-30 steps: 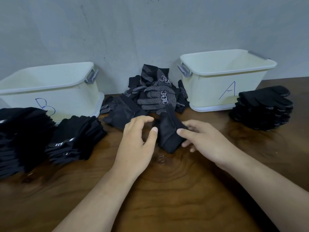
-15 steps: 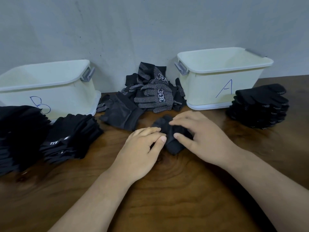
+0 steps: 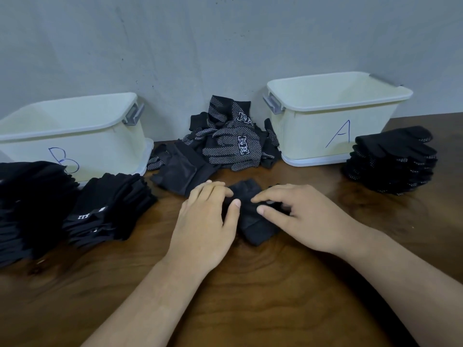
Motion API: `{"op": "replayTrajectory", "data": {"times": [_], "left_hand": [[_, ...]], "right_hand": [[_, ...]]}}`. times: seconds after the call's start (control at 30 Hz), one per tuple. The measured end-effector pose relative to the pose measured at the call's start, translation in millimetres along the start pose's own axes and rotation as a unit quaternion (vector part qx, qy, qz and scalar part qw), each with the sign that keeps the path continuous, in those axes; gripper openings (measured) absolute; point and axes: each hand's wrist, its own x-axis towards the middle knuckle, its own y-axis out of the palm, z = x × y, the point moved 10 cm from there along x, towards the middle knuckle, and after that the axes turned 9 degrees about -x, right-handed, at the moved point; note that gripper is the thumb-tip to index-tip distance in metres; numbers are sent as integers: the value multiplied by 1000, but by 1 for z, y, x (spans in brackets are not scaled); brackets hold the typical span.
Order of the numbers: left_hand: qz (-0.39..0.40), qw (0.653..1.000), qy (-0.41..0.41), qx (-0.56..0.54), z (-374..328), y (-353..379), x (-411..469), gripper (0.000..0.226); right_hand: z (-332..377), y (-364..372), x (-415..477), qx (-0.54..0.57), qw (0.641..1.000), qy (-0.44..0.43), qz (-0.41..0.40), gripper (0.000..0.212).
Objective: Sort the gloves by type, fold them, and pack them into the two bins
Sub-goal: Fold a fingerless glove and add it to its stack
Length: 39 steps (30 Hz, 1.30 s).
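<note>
Left hand (image 3: 205, 221) and right hand (image 3: 308, 219) press released, flattish fingers (image 3: 215, 190) onto the small folded black fabric glove (image 3: 253, 229); the brown wooden counter (image 3: 250, 296) spreads bare nearer the person.

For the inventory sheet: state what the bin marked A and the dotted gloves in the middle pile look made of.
Bin marked A: likely moulded plastic, cream, smooth, with a thin rolled rim. Dotted gloves: seemingly black knit fabric, matte, with white grip dots, possibly rubbery.

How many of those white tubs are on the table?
2. The tub marked B stands back left by the wall; the tub marked A stands back right. A pile of loose gloves lies between them. None seems hidden.
</note>
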Motion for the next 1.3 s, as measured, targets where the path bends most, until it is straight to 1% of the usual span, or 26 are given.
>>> {"op": "replayTrajectory", "data": {"times": [0.03,0.1,0.13,0.2,0.27,0.33,0.4,0.5,0.57,0.63,0.7,0.77,0.8,0.83,0.9,0.93,0.97,1.07,1.23,1.3], "left_hand": [[5,1000,8,-14,-5,1,-1,38],[55,998,17,-18,-14,14,-6,50],[91,996,17,-3,-15,23,-9,58],[158,986,8,45,-12,41,-15,70],[199,977,-2,74,-7,48,-17,73],[220,972,-5,87,-5,48,-18,73],[234,968,-7,86,-3,47,-18,73],[251,966,-4,54,-2,43,-18,71],[246,969,-2,15,-1,34,-15,62],[214,977,-10,-22,1,23,-10,46],[145,988,-23,-49,2,12,-4,33],[89,995,-20,-45,-5,9,-4,29],[79,996,-16,-37,-9,12,-5,33],[82,996,-15,-29,-13,17,-7,40],[119,993,-16,4,-16,31,-10,57],[144,989,-14,29,-16,37,-12,65],[170,984,-12,53,-14,42,-14,70],[224,971,-2,82,-10,49,-17,75],[274,957,32,89,-7,49,-21,78],[298,950,42,80,-8,48,-23,79]], "right_hand": [[-1,-2,0,21,1000,7,-19,23],[-3,-3,1,41,998,12,-48,20],[-5,-3,1,33,998,13,-55,20],[-11,-2,2,-24,998,19,-58,20],[-20,1,2,-70,996,31,-36,24],[-27,8,2,-83,996,39,6,33],[-32,12,2,-78,995,43,37,42],[-26,13,2,-70,995,33,59,47],[-12,12,2,-64,996,12,57,49],[1,14,0,-59,997,-5,51,50],[6,15,-1,-35,999,-12,38,48],[2,8,1,12,1000,3,5,38],[-3,3,2,36,999,18,-16,31],[-9,-2,3,56,997,34,-35,25],[-20,-7,4,75,993,61,-59,16],[-25,-5,3,80,993,69,-58,14],[-28,-3,3,85,992,73,-50,16],[-36,2,3,113,989,88,-40,25],[-38,-6,4,201,972,102,-63,20],[-38,-10,5,223,966,104,-86,21]]}}
